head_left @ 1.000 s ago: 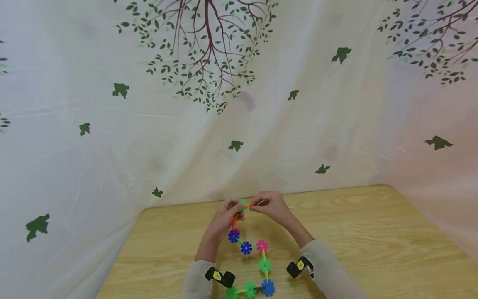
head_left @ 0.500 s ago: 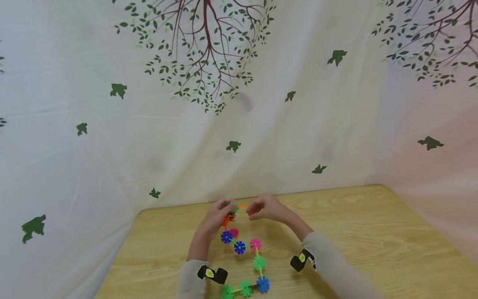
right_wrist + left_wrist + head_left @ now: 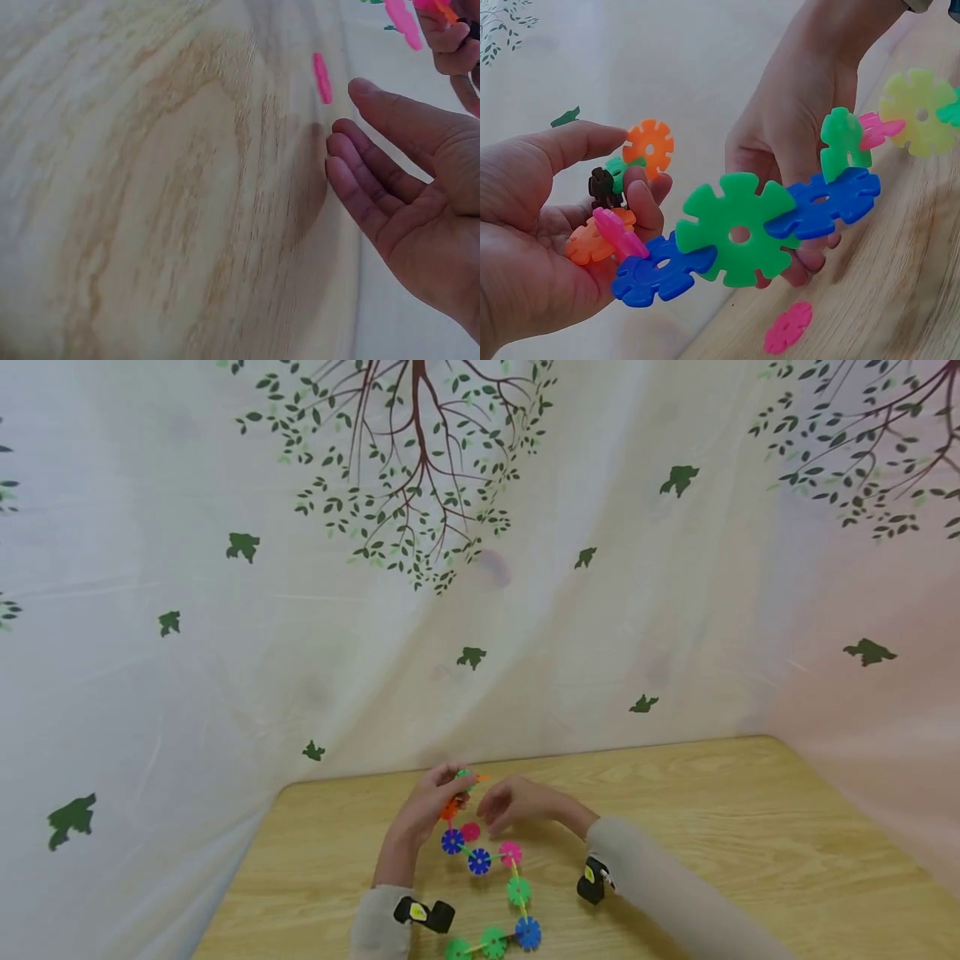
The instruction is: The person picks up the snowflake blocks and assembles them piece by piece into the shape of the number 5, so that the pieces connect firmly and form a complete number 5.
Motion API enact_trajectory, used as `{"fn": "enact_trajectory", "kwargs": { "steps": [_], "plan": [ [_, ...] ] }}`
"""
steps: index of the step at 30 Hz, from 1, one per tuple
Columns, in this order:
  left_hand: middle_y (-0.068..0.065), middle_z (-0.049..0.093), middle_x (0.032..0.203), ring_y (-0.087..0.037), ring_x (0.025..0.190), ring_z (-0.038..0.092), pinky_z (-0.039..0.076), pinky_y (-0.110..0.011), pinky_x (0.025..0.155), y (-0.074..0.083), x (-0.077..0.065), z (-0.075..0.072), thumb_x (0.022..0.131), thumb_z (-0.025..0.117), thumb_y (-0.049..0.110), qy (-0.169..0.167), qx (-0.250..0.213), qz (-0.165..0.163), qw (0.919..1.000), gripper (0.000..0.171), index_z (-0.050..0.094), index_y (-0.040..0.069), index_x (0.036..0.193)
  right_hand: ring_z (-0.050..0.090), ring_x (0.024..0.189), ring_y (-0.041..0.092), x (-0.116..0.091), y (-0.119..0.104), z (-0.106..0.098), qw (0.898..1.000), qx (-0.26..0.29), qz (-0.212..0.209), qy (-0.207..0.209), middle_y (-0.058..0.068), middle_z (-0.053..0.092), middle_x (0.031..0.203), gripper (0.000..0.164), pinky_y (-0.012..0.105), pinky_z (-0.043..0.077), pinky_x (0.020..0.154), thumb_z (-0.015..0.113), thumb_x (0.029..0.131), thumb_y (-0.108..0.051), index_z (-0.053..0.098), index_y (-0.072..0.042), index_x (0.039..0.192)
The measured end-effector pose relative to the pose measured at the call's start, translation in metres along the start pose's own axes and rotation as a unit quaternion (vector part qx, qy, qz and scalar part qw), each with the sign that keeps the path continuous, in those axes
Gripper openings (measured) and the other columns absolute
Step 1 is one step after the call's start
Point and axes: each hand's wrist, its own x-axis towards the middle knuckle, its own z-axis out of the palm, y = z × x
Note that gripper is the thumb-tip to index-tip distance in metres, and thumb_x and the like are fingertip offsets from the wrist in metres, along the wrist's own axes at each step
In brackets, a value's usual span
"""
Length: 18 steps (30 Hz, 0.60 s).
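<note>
My left hand (image 3: 423, 806) grips one end of a chain of notched plastic snowflake discs in several colours. An orange disc (image 3: 658, 135) sits at that end by my index fingertip, joined to a small green disc (image 3: 619, 174). A brown disc (image 3: 600, 184) and another orange one lie against my fingers. From there the chain runs on through blue discs and a large green disc (image 3: 739, 199). My right hand (image 3: 427, 199) holds nothing, its fingers relaxed and slightly bent. They reach down close to a loose pink disc (image 3: 322, 78) on the table, next to the chain.
The wooden table (image 3: 675, 827) carries the lower chain, which bends past a pink disc (image 3: 511, 853) and a blue disc (image 3: 528, 933) toward the front edge of view. Behind the table hangs a pale cloth (image 3: 360, 677) printed with branches and leaves.
My right hand has let go of the orange disc at the chain's end and moved down toward the loose pink disc. My left hand, holding the chain, has shifted slightly left.
</note>
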Motion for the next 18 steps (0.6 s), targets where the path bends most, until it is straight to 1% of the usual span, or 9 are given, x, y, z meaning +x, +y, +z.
{"fn": "enact_trajectory", "kwargs": {
  "steps": [3, 5, 7, 12, 18],
  "plan": [
    [0.002, 0.062, 0.090, -0.015, 0.079, 0.058, 0.050, -0.023, 0.070, -0.001, -0.001, 0.000, 0.100, 0.066, 0.023, 0.002, -0.006, -0.003, 1.0000, 0.026, 0.060, 0.003, 0.116, 0.068, 0.088, 0.008, 0.006, 0.002, 0.003, 1.000, -0.005, -0.005, -0.007, 0.010, 0.076, 0.102, 0.027, 0.022, 0.057, 0.079, 0.079, 0.088, -0.006, 0.073, -0.002, 0.114],
    [0.001, 0.063, 0.089, -0.016, 0.080, 0.059, 0.051, -0.024, 0.072, -0.001, -0.001, -0.001, 0.100, 0.066, 0.023, 0.005, -0.007, -0.007, 0.9999, 0.026, 0.060, 0.003, 0.117, 0.067, 0.086, 0.007, 0.010, 0.002, 0.005, 1.000, -0.011, -0.016, -0.011, 0.012, 0.075, 0.101, 0.028, 0.021, 0.057, 0.078, 0.079, 0.087, -0.005, 0.073, 0.000, 0.114],
    [0.001, 0.065, 0.090, -0.016, 0.081, 0.060, 0.052, -0.026, 0.074, -0.001, -0.001, -0.002, 0.100, 0.066, 0.022, 0.007, -0.008, -0.010, 0.9999, 0.030, 0.060, 0.001, 0.120, 0.066, 0.084, 0.006, 0.014, 0.003, 0.006, 0.999, -0.015, -0.026, -0.013, 0.014, 0.075, 0.100, 0.029, 0.020, 0.057, 0.076, 0.079, 0.086, -0.004, 0.073, 0.001, 0.114],
    [0.000, 0.067, 0.100, -0.016, 0.086, 0.061, 0.054, -0.029, 0.083, -0.001, 0.000, -0.003, 0.100, 0.066, 0.022, 0.009, -0.009, -0.006, 0.9999, 0.040, 0.058, -0.005, 0.128, 0.062, 0.078, 0.004, 0.019, 0.004, 0.009, 0.999, -0.029, -0.040, -0.020, 0.012, 0.074, 0.096, 0.030, 0.018, 0.054, 0.071, 0.080, 0.085, -0.003, 0.074, -0.002, 0.114],
    [0.001, 0.065, 0.102, -0.017, 0.089, 0.061, 0.053, -0.026, 0.081, -0.002, -0.001, -0.003, 0.101, 0.065, 0.023, 0.010, -0.004, 0.000, 0.9999, 0.036, 0.061, -0.002, 0.125, 0.057, 0.070, 0.003, 0.023, 0.004, 0.013, 0.996, -0.045, -0.059, -0.048, 0.012, 0.073, 0.092, 0.027, 0.016, 0.050, 0.066, 0.078, 0.088, -0.005, 0.075, -0.005, 0.116]
  ]
}}
